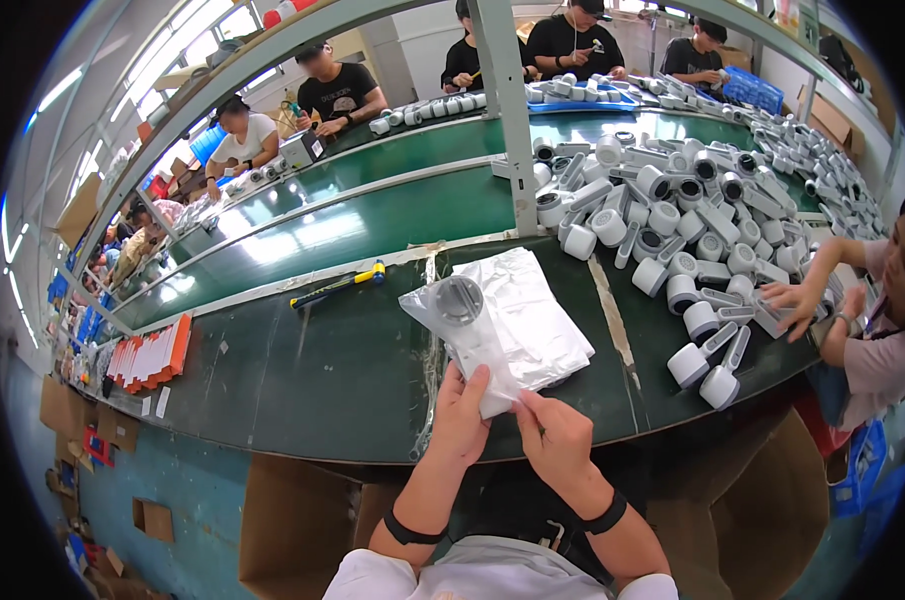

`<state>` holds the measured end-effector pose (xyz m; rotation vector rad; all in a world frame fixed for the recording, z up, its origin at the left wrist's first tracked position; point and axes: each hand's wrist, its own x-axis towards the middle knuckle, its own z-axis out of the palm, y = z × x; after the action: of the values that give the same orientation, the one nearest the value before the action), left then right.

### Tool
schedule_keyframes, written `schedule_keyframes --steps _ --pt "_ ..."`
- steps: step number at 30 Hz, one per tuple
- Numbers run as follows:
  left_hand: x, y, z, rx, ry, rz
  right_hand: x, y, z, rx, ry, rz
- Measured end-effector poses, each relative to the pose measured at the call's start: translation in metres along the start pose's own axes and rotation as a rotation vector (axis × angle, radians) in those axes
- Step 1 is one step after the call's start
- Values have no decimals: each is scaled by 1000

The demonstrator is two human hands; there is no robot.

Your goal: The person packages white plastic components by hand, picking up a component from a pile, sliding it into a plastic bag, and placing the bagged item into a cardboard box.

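My left hand (pixel 462 415) is closed around the lower part of a clear plastic bag (pixel 481 352). Inside the bag is a grey-white handheld device with a round head (pixel 458 302), its handle end pointing toward me. With thumb and fingertips, my right hand (pixel 556 438) pinches the bag's near edge. Beneath and beside it, a stack of flat silvery-white plastic bags (pixel 535 325) lies on the dark green worktable (pixel 323 370). To the right, a large heap of similar white and grey round-headed devices (pixel 698 205) covers the table.
A hammer (pixel 338 285) with a yellow and black handle lies left of the bags. Orange-edged flat boxes (pixel 151 355) stand at far left. A metal post (pixel 506 120) rises behind. Cardboard boxes (pixel 298 520) sit below the table. At right, a co-worker's hand (pixel 798 300) reaches into the heap.
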<state>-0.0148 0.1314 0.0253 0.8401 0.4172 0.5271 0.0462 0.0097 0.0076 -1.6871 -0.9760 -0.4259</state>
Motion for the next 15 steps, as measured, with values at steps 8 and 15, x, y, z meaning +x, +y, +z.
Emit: schedule_keyframes --steps 8,15 --pt "3 1 -14 19 26 59 -5 -11 5 -60 -42 -129" --pt "-1 5 -6 23 -3 57 30 -22 0 -107 85 -167"
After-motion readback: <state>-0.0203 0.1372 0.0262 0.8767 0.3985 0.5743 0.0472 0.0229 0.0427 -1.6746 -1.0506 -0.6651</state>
